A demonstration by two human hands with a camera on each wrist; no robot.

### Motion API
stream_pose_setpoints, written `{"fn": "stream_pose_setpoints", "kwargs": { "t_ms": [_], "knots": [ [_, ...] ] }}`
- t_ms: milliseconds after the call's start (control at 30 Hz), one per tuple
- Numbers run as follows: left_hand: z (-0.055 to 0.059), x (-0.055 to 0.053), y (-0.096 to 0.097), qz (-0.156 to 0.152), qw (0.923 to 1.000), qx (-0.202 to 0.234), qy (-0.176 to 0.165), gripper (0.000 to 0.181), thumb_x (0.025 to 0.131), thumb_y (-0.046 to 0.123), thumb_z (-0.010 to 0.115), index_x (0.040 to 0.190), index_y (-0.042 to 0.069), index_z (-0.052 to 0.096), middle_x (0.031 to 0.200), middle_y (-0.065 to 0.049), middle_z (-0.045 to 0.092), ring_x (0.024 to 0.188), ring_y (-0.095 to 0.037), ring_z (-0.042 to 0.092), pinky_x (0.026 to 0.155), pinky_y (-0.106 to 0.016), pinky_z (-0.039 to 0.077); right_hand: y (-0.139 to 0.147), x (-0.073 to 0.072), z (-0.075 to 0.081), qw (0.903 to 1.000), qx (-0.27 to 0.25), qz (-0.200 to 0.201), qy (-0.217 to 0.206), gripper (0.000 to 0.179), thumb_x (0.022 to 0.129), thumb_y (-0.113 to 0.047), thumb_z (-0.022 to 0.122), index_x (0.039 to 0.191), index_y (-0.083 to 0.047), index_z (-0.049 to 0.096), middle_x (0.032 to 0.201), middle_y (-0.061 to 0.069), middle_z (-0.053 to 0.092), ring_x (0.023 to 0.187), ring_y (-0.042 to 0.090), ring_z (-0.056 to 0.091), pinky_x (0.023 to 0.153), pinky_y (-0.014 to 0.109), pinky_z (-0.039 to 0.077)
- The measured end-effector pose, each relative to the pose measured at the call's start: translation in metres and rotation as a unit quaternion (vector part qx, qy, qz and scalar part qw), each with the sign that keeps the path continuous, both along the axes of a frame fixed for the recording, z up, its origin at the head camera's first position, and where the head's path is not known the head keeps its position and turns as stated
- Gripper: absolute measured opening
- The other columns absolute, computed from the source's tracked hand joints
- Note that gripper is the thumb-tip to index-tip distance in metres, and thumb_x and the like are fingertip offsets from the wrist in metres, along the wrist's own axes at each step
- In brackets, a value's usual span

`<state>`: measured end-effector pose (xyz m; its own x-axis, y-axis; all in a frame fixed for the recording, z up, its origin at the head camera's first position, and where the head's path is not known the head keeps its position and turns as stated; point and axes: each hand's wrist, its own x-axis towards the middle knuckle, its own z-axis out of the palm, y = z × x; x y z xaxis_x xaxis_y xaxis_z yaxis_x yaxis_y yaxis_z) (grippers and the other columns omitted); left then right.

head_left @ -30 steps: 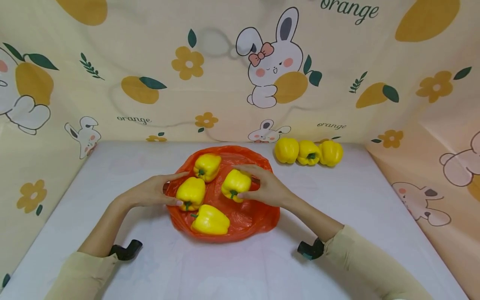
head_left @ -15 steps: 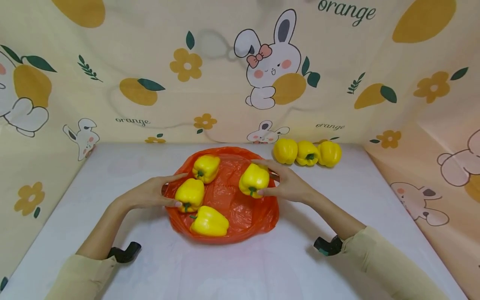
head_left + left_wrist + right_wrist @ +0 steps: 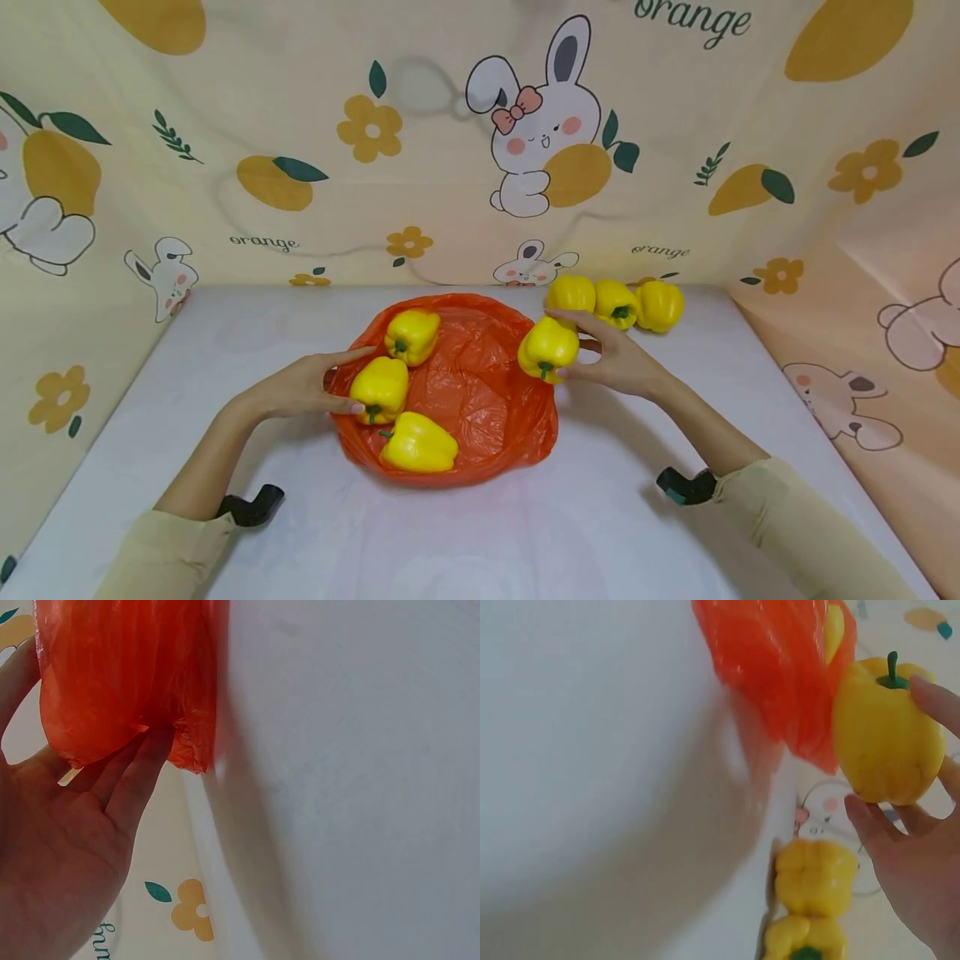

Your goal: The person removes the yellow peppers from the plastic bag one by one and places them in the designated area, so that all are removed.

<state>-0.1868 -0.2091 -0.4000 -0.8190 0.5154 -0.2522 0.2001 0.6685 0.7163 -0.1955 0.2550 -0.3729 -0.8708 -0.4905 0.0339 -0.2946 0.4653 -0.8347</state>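
Observation:
In the head view my right hand (image 3: 615, 357) holds a yellow bell pepper (image 3: 549, 346) by its sides, over the right rim of a red plastic bag (image 3: 480, 392). The right wrist view shows this pepper (image 3: 889, 735) with its green stem up, between thumb and fingers, raised off the table. My left hand (image 3: 296, 387) grips the bag's left side; in the left wrist view its fingers (image 3: 139, 776) reach round the red plastic (image 3: 112, 682). Inside the opened bag lie three yellow bell peppers: one at the back (image 3: 412, 336), one at the left (image 3: 380, 390), one in front (image 3: 420, 442).
Three more yellow bell peppers (image 3: 615, 305) stand in a row at the back right of the white table (image 3: 480, 542). A patterned cloth (image 3: 442, 183) hangs behind and along both sides. A black device (image 3: 686, 486) sits at each wrist.
My right hand has carried the pepper right and slightly back, from above the bag's middle to above its right rim. The left hand, bag and other peppers have stayed put.

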Motion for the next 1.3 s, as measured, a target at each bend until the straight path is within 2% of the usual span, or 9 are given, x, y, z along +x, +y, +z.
{"fn": "stream_pose_setpoints", "kwargs": {
  "t_ms": [267, 433, 700, 900, 1000, 1300],
  "knots": [
    [0.000, 0.000, -0.002, 0.000, 1.0000, 0.002, -0.004, 0.086, 0.083, 0.048, 0.077, 0.155, 0.024, 0.037, 0.151, -0.017, 0.043, 0.132, -0.037, 0.042, 0.106, -0.063, 0.038, 0.021, -0.003, -0.005, 0.9998, 0.002, -0.014, -0.012, 0.081, 0.083, -0.017, 0.082, 0.152, -0.016, 0.041, 0.152, 0.002, 0.039, 0.133, 0.029, 0.040, 0.110, 0.056, 0.037],
    [0.000, -0.001, -0.001, 0.000, 1.0000, 0.000, -0.007, 0.086, 0.083, 0.048, 0.077, 0.155, 0.024, 0.036, 0.151, -0.017, 0.043, 0.132, -0.037, 0.042, 0.105, -0.062, 0.039, 0.033, -0.007, -0.011, 0.9996, 0.009, -0.022, -0.012, 0.081, 0.083, -0.017, 0.082, 0.152, -0.018, 0.040, 0.154, 0.005, 0.037, 0.136, 0.032, 0.038, 0.110, 0.057, 0.036],
    [-0.001, -0.002, 0.000, 0.001, 1.0000, 0.000, -0.006, 0.086, 0.083, 0.048, 0.076, 0.155, 0.023, 0.036, 0.151, -0.016, 0.043, 0.133, -0.037, 0.041, 0.107, -0.063, 0.037, 0.047, -0.016, -0.028, 0.9996, 0.011, -0.025, -0.006, 0.085, 0.081, -0.015, 0.084, 0.153, -0.011, 0.037, 0.157, 0.009, 0.036, 0.139, 0.038, 0.038, 0.112, 0.057, 0.033],
    [-0.002, -0.002, 0.000, 0.000, 1.0000, 0.000, -0.003, 0.086, 0.083, 0.049, 0.076, 0.155, 0.024, 0.036, 0.151, -0.016, 0.043, 0.132, -0.036, 0.042, 0.107, -0.064, 0.036, 0.054, -0.021, -0.036, 0.9997, 0.005, -0.023, -0.009, 0.085, 0.080, -0.014, 0.085, 0.152, -0.011, 0.040, 0.156, 0.009, 0.035, 0.138, 0.037, 0.039, 0.111, 0.052, 0.034],
    [-0.003, -0.002, -0.001, 0.000, 1.0000, -0.001, -0.002, 0.086, 0.083, 0.050, 0.076, 0.155, 0.025, 0.036, 0.151, -0.015, 0.043, 0.132, -0.036, 0.042, 0.107, -0.064, 0.036, 0.056, -0.022, -0.039, 0.9997, 0.005, -0.023, -0.011, 0.082, 0.081, -0.013, 0.083, 0.151, -0.011, 0.041, 0.157, 0.010, 0.034, 0.139, 0.037, 0.038, 0.111, 0.051, 0.035],
    [-0.005, -0.003, -0.001, 0.002, 0.9999, -0.007, -0.007, 0.086, 0.083, 0.051, 0.076, 0.155, 0.025, 0.036, 0.151, -0.016, 0.043, 0.132, -0.036, 0.042, 0.107, -0.064, 0.036, 0.061, -0.021, -0.042, 0.9994, 0.000, -0.026, -0.024, 0.071, 0.088, -0.010, 0.076, 0.150, -0.008, 0.042, 0.155, 0.015, 0.034, 0.139, 0.043, 0.036, 0.112, 0.057, 0.031]
  ]
}}
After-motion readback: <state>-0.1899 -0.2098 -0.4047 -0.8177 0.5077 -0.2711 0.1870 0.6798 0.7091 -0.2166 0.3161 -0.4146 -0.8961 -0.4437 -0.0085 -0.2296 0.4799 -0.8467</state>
